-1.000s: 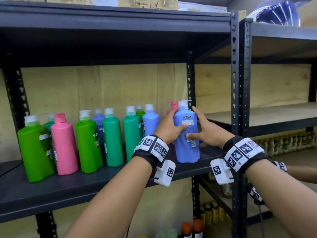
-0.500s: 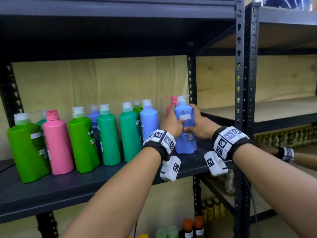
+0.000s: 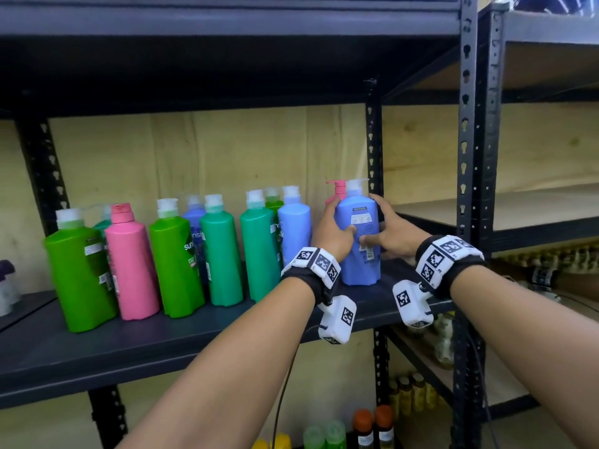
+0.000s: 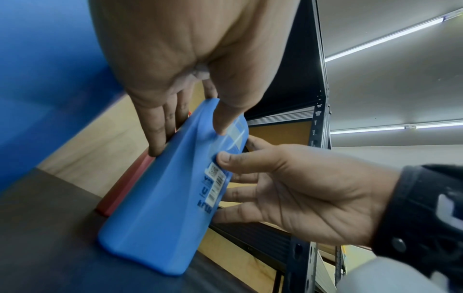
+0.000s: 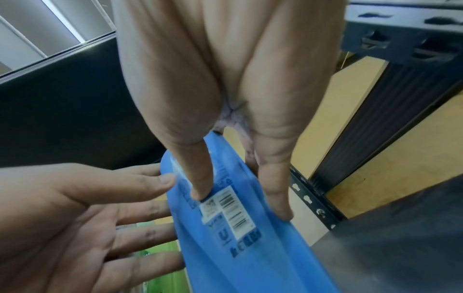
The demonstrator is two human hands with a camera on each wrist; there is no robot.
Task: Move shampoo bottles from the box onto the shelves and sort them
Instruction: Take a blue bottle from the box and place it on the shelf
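Note:
A blue pump bottle (image 3: 358, 234) stands upright on the dark shelf (image 3: 194, 345), at the right end of the row. My left hand (image 3: 342, 217) grips its left side, thumb on the front. My right hand (image 3: 372, 222) grips the right side, thumb on the back label. The left wrist view shows the bottle (image 4: 155, 208) with its base on the board. The right wrist view shows its barcode label (image 5: 233, 210). A pink pump bottle (image 3: 337, 189) stands just behind it, mostly hidden. No box is in view.
Left of the blue bottle stand a light blue bottle (image 3: 293, 231), teal bottles (image 3: 222, 251), green bottles (image 3: 77, 277) and a pink one (image 3: 131, 264). A black post (image 3: 374, 150) rises close on the right. Another rack (image 3: 518, 205) adjoins. Small bottles (image 3: 372, 426) fill lower shelves.
Both hands have slid the blue bottle back from the shelf's front edge toward the pink pump bottle. My right fingers have closed round its side.

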